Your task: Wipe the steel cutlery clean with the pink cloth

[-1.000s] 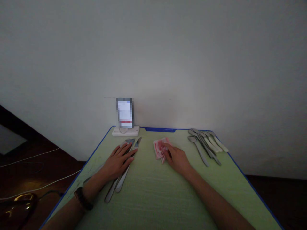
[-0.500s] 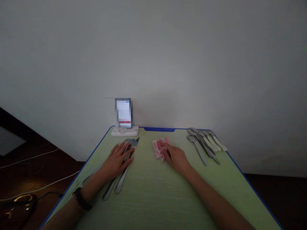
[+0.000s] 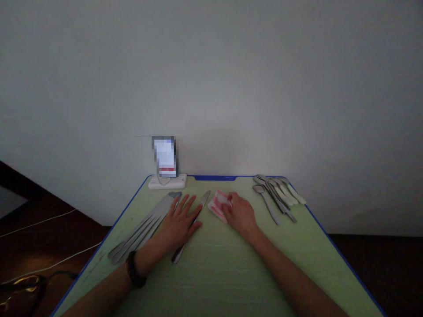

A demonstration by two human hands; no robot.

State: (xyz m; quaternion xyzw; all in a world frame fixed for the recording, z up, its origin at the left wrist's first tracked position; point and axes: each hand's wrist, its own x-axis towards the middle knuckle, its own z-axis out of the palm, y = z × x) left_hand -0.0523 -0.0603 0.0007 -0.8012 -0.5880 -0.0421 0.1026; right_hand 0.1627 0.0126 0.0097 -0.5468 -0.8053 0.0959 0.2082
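Note:
My left hand (image 3: 181,218) lies flat with its fingers spread on a single table knife (image 3: 192,224) that points toward the far edge of the green table (image 3: 231,273). Left of that hand a row of several knives (image 3: 142,231) lies side by side. My right hand (image 3: 240,213) rests on a crumpled pink cloth (image 3: 218,205), its fingers curled over the cloth's right part. A dark watch sits on my left wrist.
At the far right lies a bunch of spoons and white-handled cutlery (image 3: 276,196). A small screen on a white stand (image 3: 165,169) is at the far left against the wall. Blue edging rims the table. White cables run over the dark floor at left.
My left hand has slid right, bringing one knife away from the others toward the cloth. The rest of the knives stay at the left. My right hand stays on the cloth.

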